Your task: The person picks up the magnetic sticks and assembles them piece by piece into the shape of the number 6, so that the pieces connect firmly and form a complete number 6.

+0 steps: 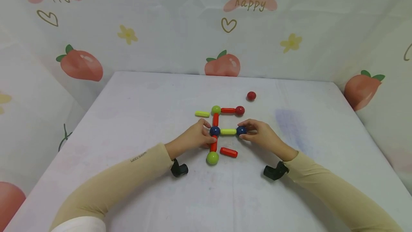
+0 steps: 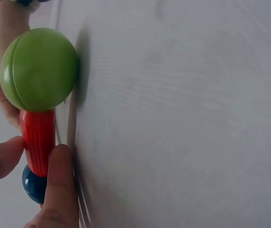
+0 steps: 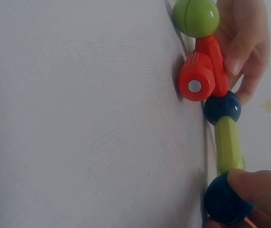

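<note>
Left grip (image 1: 194, 136) pinches a red rod (image 2: 39, 140) between fingertips (image 2: 60, 161), right grip (image 1: 263, 133) a blue ball (image 3: 223, 202).

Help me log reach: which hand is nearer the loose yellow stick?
Left: the left hand is in front of the loose yellow stick; the right hand is farther, to its right.

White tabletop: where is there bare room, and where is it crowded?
Free: left, beyond the beige left sleeve; right, beyond the beige right sleeve; nearside, between them. Crowded: centre, where left hand and right hand hold the multicoloured ball-and-rod frame.
</note>
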Demonstrator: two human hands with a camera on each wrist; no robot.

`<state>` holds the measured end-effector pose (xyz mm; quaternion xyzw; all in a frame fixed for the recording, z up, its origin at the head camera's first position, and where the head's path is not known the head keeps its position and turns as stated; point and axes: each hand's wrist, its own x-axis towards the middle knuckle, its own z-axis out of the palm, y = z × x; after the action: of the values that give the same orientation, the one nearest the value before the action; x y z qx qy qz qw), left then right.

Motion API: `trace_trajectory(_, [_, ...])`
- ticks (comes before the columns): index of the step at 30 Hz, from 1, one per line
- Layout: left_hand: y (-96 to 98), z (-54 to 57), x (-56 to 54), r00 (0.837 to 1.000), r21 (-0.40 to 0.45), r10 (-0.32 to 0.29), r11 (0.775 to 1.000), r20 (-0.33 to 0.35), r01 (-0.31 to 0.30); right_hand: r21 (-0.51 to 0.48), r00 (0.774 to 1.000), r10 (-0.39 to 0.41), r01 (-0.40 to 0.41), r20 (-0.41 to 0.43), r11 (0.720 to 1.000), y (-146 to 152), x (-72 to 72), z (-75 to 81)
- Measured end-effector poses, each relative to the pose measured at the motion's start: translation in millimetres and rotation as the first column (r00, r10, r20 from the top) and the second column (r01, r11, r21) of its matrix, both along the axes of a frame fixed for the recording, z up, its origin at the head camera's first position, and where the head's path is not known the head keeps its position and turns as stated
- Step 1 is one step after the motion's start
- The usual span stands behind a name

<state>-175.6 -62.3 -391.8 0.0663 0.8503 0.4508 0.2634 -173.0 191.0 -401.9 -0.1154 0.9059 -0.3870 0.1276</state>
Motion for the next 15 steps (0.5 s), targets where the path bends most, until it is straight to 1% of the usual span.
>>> trace_trajectory(4, [1.0,-0.3,-0.4,1.000,0.019,-0.004,1.000,0.000,0.004,-0.002,1.000,0.001,0.000,0.007,1.000,-0.5,0.4,1.0])
trace_trajectory(10, [1.7,2.8,1.0,1.000,0.030,0.013,0.999,0.012,-0.014,-0.016,0.999,0.001,-0.001,0.047,1.000,0.3,1.2,3.5])
trace_trajectory(15, [1.1,5.3,2.7,1.000,0.022,0.022,0.999,0.010,-0.022,-0.050,0.998,0.039,-0.036,0.056,0.998,2.8,2.3,9.0])
